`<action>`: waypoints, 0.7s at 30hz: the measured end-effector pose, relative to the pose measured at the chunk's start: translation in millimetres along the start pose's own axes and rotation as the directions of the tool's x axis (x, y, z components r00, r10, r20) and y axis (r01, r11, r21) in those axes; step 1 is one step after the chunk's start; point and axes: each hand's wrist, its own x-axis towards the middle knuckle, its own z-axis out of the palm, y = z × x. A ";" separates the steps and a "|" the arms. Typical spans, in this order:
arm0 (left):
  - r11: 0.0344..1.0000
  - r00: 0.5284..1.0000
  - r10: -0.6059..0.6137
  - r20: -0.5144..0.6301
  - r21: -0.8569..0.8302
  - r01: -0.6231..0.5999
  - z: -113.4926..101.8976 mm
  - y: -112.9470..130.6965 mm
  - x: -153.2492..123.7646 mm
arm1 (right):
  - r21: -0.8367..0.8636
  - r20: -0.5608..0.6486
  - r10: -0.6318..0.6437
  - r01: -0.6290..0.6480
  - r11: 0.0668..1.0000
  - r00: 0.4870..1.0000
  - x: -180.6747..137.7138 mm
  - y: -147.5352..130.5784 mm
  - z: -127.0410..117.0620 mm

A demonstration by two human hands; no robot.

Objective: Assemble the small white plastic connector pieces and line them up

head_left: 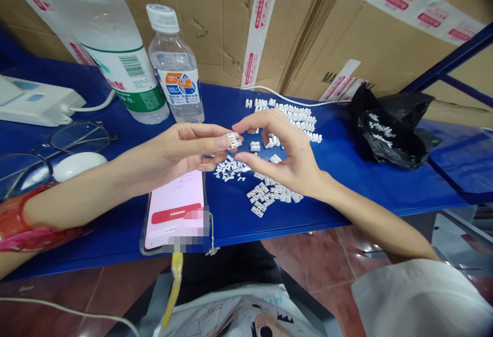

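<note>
Between thumb and fingers, my left hand (192,147) pinches a small white plastic piece (233,141) with slots in its face. Close on its right, my right hand (285,149) is open, thumb and forefinger curved apart around a gap. Below the hands lies a heap of small white plastic bits (229,168) on the blue table. Flat slotted white pieces (265,195) are scattered under my right hand. Beyond it, white pieces (300,117) stand in several rows, and a single white piece (254,146) sits between the hands.
A phone (175,208) with a lit screen lies at the near edge. Left are a large water bottle (131,70), a smaller bottle (177,70), glasses (50,147), a white oval case (80,166) and a power strip (38,103). A black bag (396,126) holds white bits; cardboard boxes (215,29) stand behind.
</note>
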 end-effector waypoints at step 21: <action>0.996 0.999 -0.035 0.009 -0.081 0.035 -5.8 -7.4 3.9 | -0.125 0.202 0.063 -0.038 0.991 0.977 -8.7 17.5 0.2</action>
